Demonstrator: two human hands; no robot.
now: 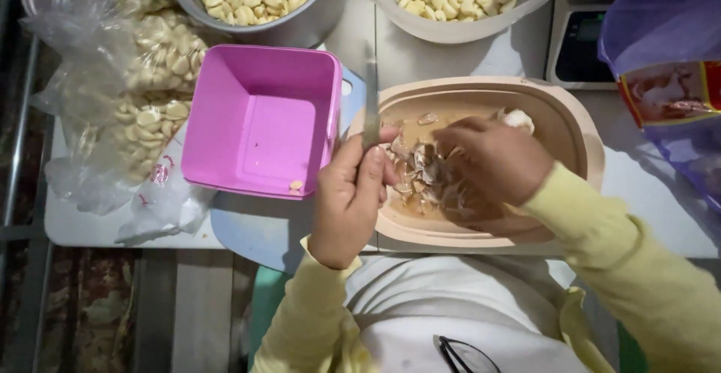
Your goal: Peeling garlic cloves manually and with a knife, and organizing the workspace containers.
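Note:
My left hand (349,200) grips a knife (371,102) whose blade points away from me, between the pink tub and the beige bowl. My right hand (492,159) reaches into the beige oval bowl (578,129), fingers curled over a heap of papery garlic skins (420,170); whether it holds a clove I cannot tell. An unpeeled garlic piece (518,120) lies just past its knuckles. The pink square tub (259,121) stands left of the knife and holds one peeled clove (296,186) at its near edge.
A metal bowl (300,24) and a pale bowl (466,31), both with peeled cloves, stand at the back. Clear plastic bags of cloves (146,80) lie at the left. A scale (582,42) and a purple bag (668,80) are at the right. Folded glasses (466,354) hang on my chest.

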